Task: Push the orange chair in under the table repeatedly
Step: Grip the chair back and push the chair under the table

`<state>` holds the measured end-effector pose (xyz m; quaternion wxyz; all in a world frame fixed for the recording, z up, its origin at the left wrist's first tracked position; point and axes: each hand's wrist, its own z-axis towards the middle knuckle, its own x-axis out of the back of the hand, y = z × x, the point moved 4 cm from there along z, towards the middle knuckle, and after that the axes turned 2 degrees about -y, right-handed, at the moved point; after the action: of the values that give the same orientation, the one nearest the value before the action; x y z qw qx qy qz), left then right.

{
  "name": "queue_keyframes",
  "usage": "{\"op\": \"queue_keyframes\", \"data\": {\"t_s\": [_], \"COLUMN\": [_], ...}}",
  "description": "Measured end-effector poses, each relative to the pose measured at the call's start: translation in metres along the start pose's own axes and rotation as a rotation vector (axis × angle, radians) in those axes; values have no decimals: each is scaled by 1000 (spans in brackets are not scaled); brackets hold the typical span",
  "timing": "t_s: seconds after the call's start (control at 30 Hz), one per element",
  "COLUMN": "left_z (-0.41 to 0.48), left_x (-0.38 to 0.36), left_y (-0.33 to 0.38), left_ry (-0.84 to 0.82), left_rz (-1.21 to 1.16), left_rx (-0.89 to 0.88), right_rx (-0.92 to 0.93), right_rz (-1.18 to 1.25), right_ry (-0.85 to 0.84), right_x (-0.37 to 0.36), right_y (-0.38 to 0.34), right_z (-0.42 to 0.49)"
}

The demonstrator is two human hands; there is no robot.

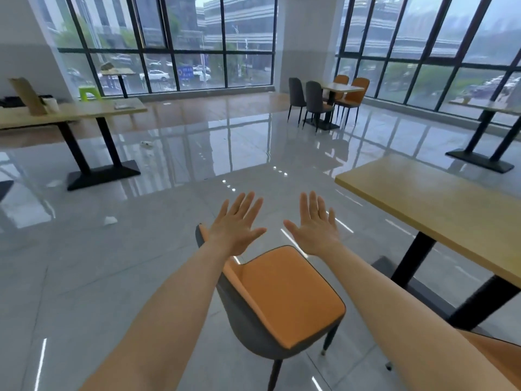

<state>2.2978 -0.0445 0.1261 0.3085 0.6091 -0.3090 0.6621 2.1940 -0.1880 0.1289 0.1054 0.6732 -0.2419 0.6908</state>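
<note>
An orange chair (279, 294) with a grey shell and dark legs stands on the tiled floor just below me, its seat facing right toward a light wooden table (439, 210) on black legs. The chair stands apart from the table, outside its edge. My left hand (236, 225) is held out flat above the chair's backrest, fingers spread, holding nothing. My right hand (315, 224) is stretched out the same way, above the floor beyond the seat. Neither hand touches the chair.
A second orange seat (496, 359) shows at the lower right, beside the table's black base. Another long table (84, 111) stands at the left, a table with several chairs (327, 100) at the back, and one more table (487, 108) at far right. Scraps of paper (110, 220) lie on the glossy floor.
</note>
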Motion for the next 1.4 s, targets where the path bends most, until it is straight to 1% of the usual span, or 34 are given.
{"op": "queue_keyframes", "data": {"t_s": [0.17, 0.3, 0.43, 0.6, 0.7, 0.83, 0.93, 1.13, 1.2, 1.27, 1.4], "left_z": [89, 149, 193, 222, 219, 197, 173, 132, 121, 116, 115], "left_x": [12, 13, -6, -38, -58, -90, -113, -154, -168, -176, -180], "left_y": [-64, -98, -120, -139, -155, -178, -185, -182, -186, -186, -175], "left_ry": [7, -21, -85, -123, -169, -243, -293, -433, -469, -456, -372], "left_rz": [53, 68, 84, 79, 78, 128, 136, 133, 196, 213, 73], "left_rx": [-90, -180, -285, -534, -697, -868, -965, -1141, -1176, -1177, -1146], "right_rx": [-81, -156, -282, -502, -661, -808, -890, -957, -944, -928, -871], "right_rz": [41, 37, 8, 26, 42, 66, 180, 339, 281, 196, 40], "right_ry": [31, 37, 39, 38, 44, -25, -36, -192, -218, -187, -51], "right_x": [3, 8, 2, -31, -56, -95, -125, -174, -185, -190, -196], "right_y": [-33, -46, -53, -77, -105, -150, -180, -201, -203, -203, -196], "right_z": [95, 140, 164, 165, 154, 127, 100, 49, 42, 40, 43]}}
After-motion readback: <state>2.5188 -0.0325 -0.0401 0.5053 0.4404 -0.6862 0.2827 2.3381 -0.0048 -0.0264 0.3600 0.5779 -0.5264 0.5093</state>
